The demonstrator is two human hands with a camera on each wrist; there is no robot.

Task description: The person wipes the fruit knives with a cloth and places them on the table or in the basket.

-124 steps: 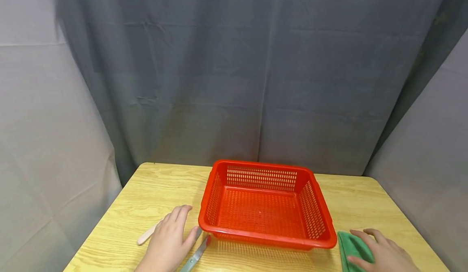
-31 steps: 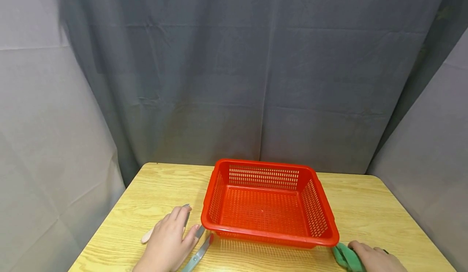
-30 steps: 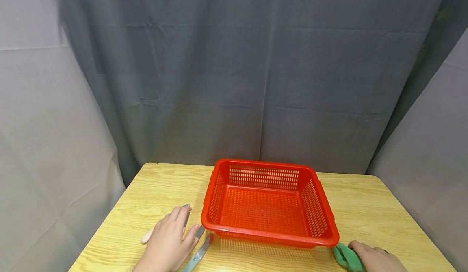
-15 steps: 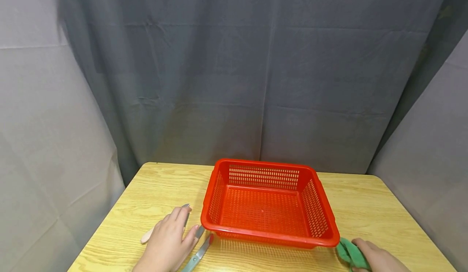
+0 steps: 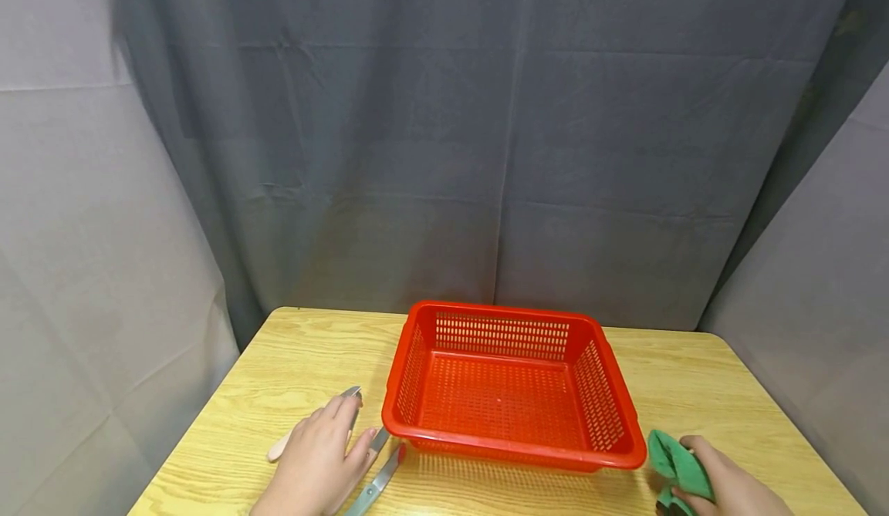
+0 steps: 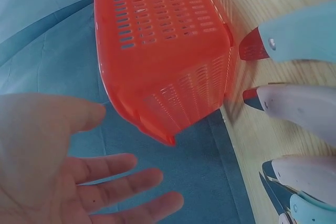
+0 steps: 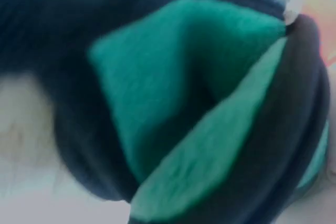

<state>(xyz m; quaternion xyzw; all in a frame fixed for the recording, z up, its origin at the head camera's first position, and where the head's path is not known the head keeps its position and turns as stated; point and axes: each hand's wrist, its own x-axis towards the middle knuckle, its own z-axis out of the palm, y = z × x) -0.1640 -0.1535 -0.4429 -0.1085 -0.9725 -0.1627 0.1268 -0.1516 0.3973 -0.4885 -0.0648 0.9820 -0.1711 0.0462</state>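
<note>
My right hand (image 5: 739, 485) grips a folded green cloth (image 5: 681, 466) just right of the basket. Thumb and fingers curl round the cloth (image 7: 147, 72) in the right wrist view, where they look dark and blurred. A small dark patch shows under the cloth in the head view; what it is I cannot tell. Over several knives at the basket's left, my left hand (image 5: 319, 454) has its fingers spread and holds nothing. One knife (image 5: 371, 493) with a pale green handle lies beside the thumb. Pale handles, one a pinkish knife (image 6: 302, 106), line up in the left wrist view.
A red plastic basket (image 5: 514, 448) with perforated walls stands mid-table, nothing visible inside it. The wooden table (image 5: 312, 346) has rounded far corners. A grey curtain (image 5: 417, 192) hangs behind it, with paler cloth at both sides.
The cloth lay flat under my right hand four seconds ago. It was then gathered into the grip, and has since shifted a little up and right. The left hand has barely moved.
</note>
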